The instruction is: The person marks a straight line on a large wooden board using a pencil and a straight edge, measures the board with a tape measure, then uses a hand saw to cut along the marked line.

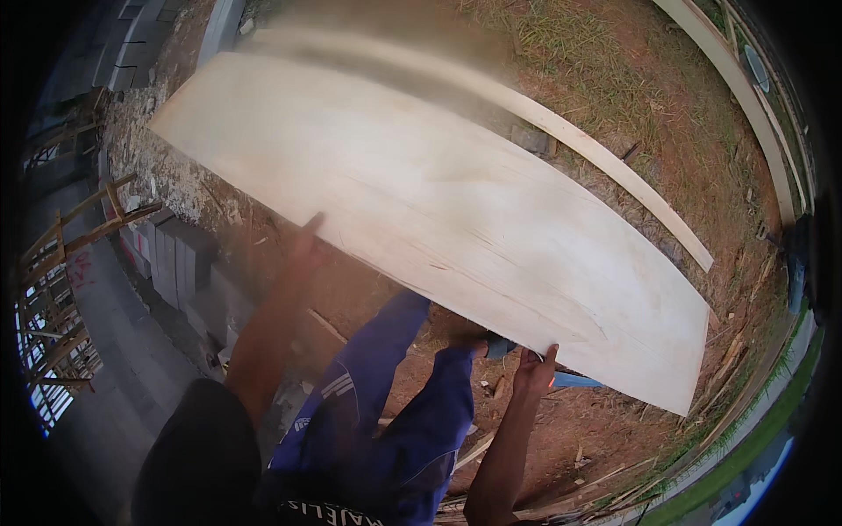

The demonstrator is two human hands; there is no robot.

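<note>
Two hands of mine are meeting the near long edge of one pale board [438,202], which is stretching away beyond my fingers and running past them on both sides. My right hand [533,375] is gripping that edge toward its right end: the thumb [551,353] is pressing along the edge from above, and the fingers are closing in beneath, with little more than the board's thickness seeming to part them from the thumb; their tips are hiding under the wood. My left hand [303,250] is blurring, well apart from the right one, farther along the same edge. One digit [314,224] of it is reaching over onto the top face, while its other fingers are not showing clearly, so I am not able to tell how far open they are or how firmly they are holding.

Beyond my fingers, past the board's far side, a narrow wooden strip [605,162] is curving roughly alongside, and patchy grass [570,39] is growing farther out. Left of my left fingers, grey blocks [175,259] are standing close together, with a rough timber frame [66,237] rising farther off. Just right of my right fingers, something blue [576,380] is peeking out beside the board's edge. Between my hands and nearer my body, my blue trousers [377,386] are showing above reddish ground [605,430].
</note>
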